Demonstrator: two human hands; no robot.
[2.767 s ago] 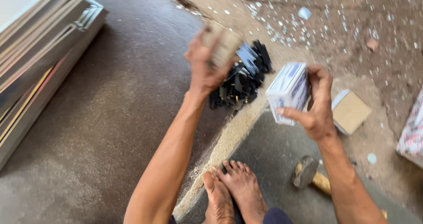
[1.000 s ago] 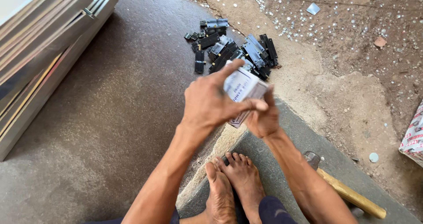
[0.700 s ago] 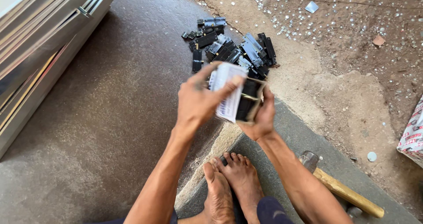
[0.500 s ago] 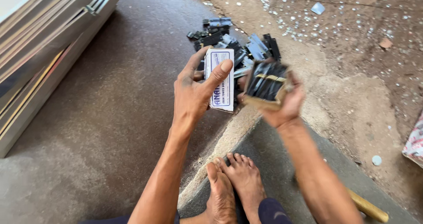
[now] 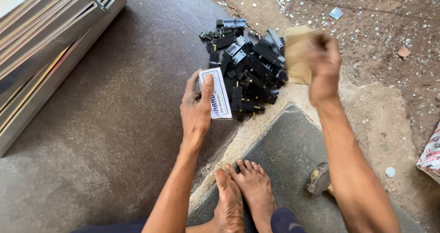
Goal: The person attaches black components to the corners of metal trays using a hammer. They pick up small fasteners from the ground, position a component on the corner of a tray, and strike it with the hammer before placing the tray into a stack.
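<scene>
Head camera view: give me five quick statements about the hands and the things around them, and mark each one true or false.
1. The left hand holds a small white box lid. True.
2. The right hand grips the hammer. False: it holds a brown cardboard piece; the hammer lies on the grey slab.
3. A pile of black metal parts lies on the ground ahead of the hands. True.
4. The person wears shoes. False: the feet are bare.
5. The metal frames lie at the right of the view. False: they lie at the left.
</scene>
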